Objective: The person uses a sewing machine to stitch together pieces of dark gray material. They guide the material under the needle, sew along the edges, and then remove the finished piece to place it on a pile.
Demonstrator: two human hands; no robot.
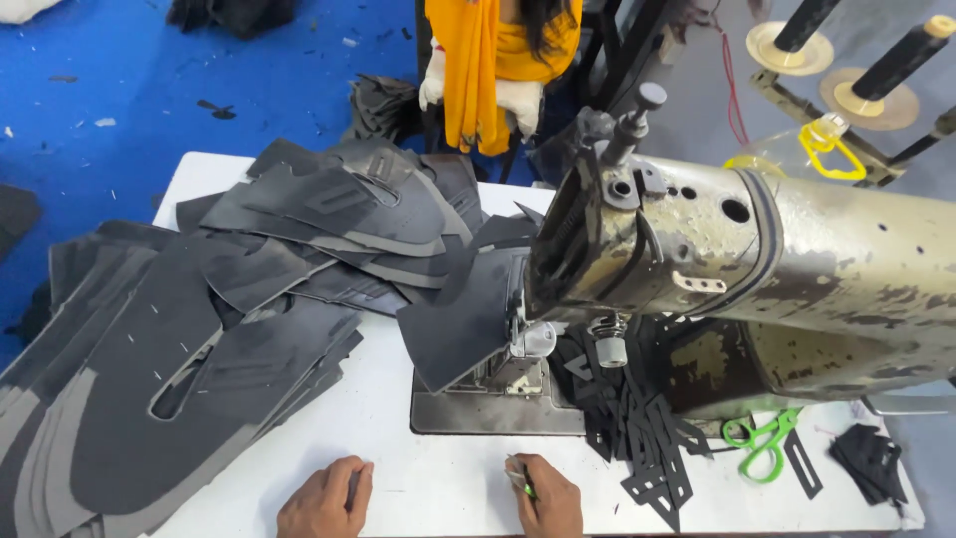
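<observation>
My right hand pinches a small green-handled tool, light and stiff, at the near edge of the white surface. My left hand rests loosely curled, empty, beside floppy dark cut pieces.

Two hands on white table before worn sewing machine, dark cut pieces alongside
</observation>
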